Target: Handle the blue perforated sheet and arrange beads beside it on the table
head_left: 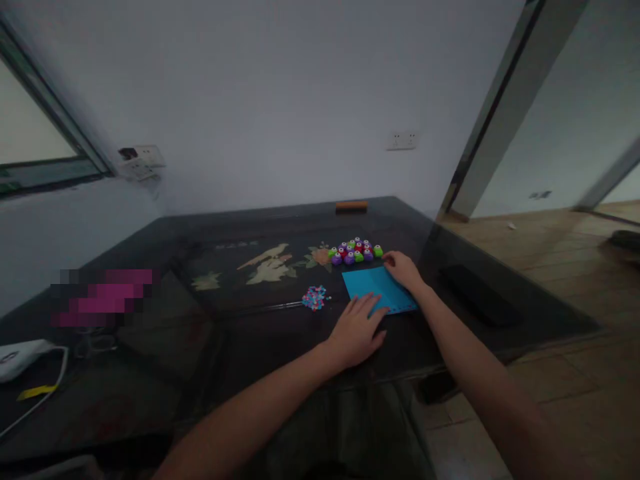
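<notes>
A bright blue square sheet (370,280) lies on the dark table, with small dark marks along its near edge. My left hand (357,333) rests palm down at the sheet's near left part, fingers spread and holding nothing. At the sheet's far right corner is my right hand (403,270), its fingers bent and close together; what is between the fingertips is hidden. Just beyond the sheet sits a cluster of small purple, green and red toys with eye-like tops (350,252). Left of the sheet is a small heap of blue, pink and white bits (314,298).
A brown bar-shaped object (351,207) lies near the wall. A long black object (477,293) is on the table's right side. At the left are a blurred pink item (107,297), a white device (23,357) with a cable and a yellow strip (37,392).
</notes>
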### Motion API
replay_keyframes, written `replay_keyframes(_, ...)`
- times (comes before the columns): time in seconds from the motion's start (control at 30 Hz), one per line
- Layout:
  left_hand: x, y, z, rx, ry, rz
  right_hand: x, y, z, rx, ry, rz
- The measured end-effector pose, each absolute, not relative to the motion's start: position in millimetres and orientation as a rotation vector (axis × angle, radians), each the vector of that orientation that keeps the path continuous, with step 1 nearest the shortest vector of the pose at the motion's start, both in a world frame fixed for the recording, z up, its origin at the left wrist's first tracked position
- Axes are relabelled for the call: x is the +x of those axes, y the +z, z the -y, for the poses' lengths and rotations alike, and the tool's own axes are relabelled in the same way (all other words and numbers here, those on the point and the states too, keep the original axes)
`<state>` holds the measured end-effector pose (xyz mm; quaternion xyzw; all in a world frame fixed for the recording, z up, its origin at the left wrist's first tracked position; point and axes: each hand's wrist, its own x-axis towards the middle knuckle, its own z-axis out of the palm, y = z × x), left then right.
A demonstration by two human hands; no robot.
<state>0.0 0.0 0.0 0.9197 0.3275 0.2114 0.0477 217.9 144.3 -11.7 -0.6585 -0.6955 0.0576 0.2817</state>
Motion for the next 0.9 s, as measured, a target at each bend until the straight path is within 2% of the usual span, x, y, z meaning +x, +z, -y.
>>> replay_keyframes(0.43, -1.2, -10.7, -1.7, 2.719, 0.413, -1.052, 206.6, -11.9, -148.4, -1.825, -0.042, 2.112)
replay_keyframes(0.9, -0.5, -4.9, -3.3, 2.676, 0.383, -1.043, 200.5, -18.8, -153.9, -1.934, -0.033, 2.091)
